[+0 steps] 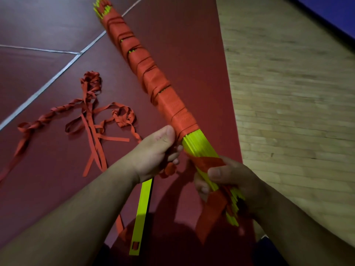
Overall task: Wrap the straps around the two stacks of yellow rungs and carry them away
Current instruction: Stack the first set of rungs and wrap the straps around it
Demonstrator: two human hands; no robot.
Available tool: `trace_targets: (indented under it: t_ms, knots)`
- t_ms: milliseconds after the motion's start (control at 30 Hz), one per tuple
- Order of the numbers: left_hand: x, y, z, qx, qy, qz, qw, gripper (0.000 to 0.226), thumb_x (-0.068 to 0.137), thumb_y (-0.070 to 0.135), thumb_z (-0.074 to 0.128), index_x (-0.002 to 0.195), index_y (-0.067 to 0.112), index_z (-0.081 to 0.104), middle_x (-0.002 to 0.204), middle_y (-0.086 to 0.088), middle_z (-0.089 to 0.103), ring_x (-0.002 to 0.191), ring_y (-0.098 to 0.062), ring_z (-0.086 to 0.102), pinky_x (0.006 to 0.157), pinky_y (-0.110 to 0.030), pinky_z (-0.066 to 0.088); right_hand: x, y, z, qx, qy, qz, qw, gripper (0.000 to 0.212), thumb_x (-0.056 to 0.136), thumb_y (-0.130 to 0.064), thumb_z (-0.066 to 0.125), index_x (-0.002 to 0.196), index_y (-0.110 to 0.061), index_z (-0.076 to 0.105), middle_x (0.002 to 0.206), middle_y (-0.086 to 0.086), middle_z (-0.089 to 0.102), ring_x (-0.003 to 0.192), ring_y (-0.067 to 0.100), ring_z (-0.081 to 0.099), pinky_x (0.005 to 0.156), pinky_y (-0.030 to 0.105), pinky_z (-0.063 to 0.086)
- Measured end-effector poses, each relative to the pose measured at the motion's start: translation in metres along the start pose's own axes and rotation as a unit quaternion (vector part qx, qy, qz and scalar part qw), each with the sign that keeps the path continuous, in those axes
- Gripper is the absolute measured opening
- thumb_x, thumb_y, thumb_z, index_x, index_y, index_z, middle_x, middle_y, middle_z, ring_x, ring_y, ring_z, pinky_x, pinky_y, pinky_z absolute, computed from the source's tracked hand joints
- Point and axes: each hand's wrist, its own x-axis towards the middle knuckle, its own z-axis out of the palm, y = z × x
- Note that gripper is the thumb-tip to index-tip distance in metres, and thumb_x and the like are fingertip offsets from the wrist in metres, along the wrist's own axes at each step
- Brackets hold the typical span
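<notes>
A: What lies at the left?
B: Loose straps point(92, 120) tangled on the red mat point(38, 25), with a single rung point(141, 214) nearer.
A: And the hands?
B: The left hand point(153, 152) grips a strap point(170, 168) beside the wrapped stack point(151, 73). The right hand point(230, 179) curls round the stack's bare near end. The mat's right edge meets wooden floor point(288, 93).

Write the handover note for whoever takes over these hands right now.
Left hand grips the stack where the wrapping ends.
Right hand grips its near end, thumb pinning the strap.
Done: strap wound along most of the stack.
Left: wrap the bare near end, then carry off. Loose straps lie on the red floor; a single rung shows below the left wrist. No second stack in view.
</notes>
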Motion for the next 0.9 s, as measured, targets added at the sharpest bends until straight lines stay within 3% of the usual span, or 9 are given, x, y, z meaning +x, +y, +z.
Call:
trace_targets:
  t_ms: [100,167,267,433,600,733,800,867,900]
  knots:
    - [-0.002,0.005,-0.002,-0.033,-0.022,0.060,0.997,0.083,0.062,0.065,0.082,0.127,0.019,0.061,0.089,-0.008,0.056,0.061,-0.017,0.032,0.053,-0.030,0.021,-0.002,0.000,-0.004,0.041,-0.078,0.043,0.995,0.029,0.078,-0.039,0.074,0.100,-0.019,0.075,0.071,0.003,0.066,0.056,0.012,0.064,0.050,0.020,0.051]
    - [-0.002,0.008,0.001,-0.035,0.009,0.073,0.997,0.072,0.069,0.055,0.084,0.117,0.006,0.061,0.079,-0.004,0.058,0.060,-0.013,0.043,0.049,-0.026,0.024,-0.003,-0.003,-0.011,0.008,-0.036,0.073,0.997,0.043,0.072,-0.044,0.078,0.106,-0.017,0.075,0.080,0.011,0.071,0.060,0.017,0.067,0.050,0.023,0.052]
    - [0.000,0.006,0.006,0.005,0.120,0.066,0.991,0.033,0.081,0.038,0.075,0.097,0.013,0.060,0.070,-0.002,0.054,0.056,-0.014,0.042,0.051,-0.029,0.030,0.000,-0.011,-0.017,-0.103,0.089,0.088,0.987,0.048,0.064,-0.032,0.083,0.105,-0.009,0.071,0.089,0.016,0.072,0.066,0.022,0.068,0.055,0.029,0.054]
    - [-0.003,0.004,0.012,0.112,0.245,0.043,0.962,0.038,0.083,0.039,0.073,0.094,0.005,0.059,0.070,-0.003,0.045,0.053,-0.013,0.036,0.047,-0.028,0.030,0.011,-0.003,-0.004,-0.489,0.257,0.134,0.823,0.044,0.070,-0.045,0.086,0.105,-0.030,0.065,0.085,-0.010,0.073,0.075,0.004,0.069,0.068,0.026,0.052]
    - [-0.001,0.006,0.017,0.135,0.198,0.071,0.968,0.023,0.092,0.041,0.063,0.073,0.028,0.064,0.056,0.013,0.038,0.048,-0.008,0.031,0.047,-0.024,0.025,0.015,0.012,0.008,-0.509,0.343,0.066,0.787,0.029,0.069,-0.042,0.080,0.079,-0.022,0.063,0.067,-0.008,0.066,0.062,0.008,0.063,0.058,0.027,0.048]
    - [0.001,0.011,0.007,0.034,0.155,0.035,0.987,0.031,0.090,0.055,0.058,0.093,0.025,0.068,0.061,0.005,0.035,0.046,-0.008,0.031,0.056,-0.027,0.026,0.011,0.005,0.006,-0.313,0.280,0.027,0.907,0.032,0.070,-0.035,0.084,0.074,-0.010,0.064,0.064,0.000,0.061,0.056,0.014,0.056,0.053,0.028,0.048]
    - [0.002,0.009,0.005,-0.054,0.094,-0.030,0.994,0.056,0.083,0.063,0.058,0.105,0.012,0.064,0.057,0.008,0.033,0.052,-0.013,0.021,0.056,-0.026,0.034,0.008,0.002,0.008,-0.230,0.222,0.033,0.947,0.010,0.070,-0.030,0.077,0.073,-0.021,0.072,0.066,0.005,0.060,0.057,0.018,0.055,0.050,0.026,0.048]
    - [0.001,0.006,0.003,-0.109,-0.003,-0.066,0.992,0.082,0.076,0.067,0.065,0.131,0.006,0.059,0.067,0.007,0.059,0.057,-0.016,0.014,0.059,-0.021,0.039,0.006,0.002,0.009,-0.166,0.157,0.037,0.973,0.011,0.073,-0.025,0.070,0.075,-0.034,0.076,0.065,0.007,0.061,0.054,0.021,0.056,0.047,0.026,0.050]
    - [0.000,0.004,0.001,-0.140,-0.045,-0.056,0.987,0.082,0.076,0.064,0.071,0.136,0.010,0.057,0.094,0.003,0.072,0.052,-0.013,0.016,0.061,-0.020,0.041,0.004,0.002,0.008,-0.145,0.127,0.047,0.980,0.016,0.075,-0.023,0.068,0.078,-0.037,0.076,0.065,0.008,0.061,0.054,0.022,0.057,0.046,0.027,0.051]
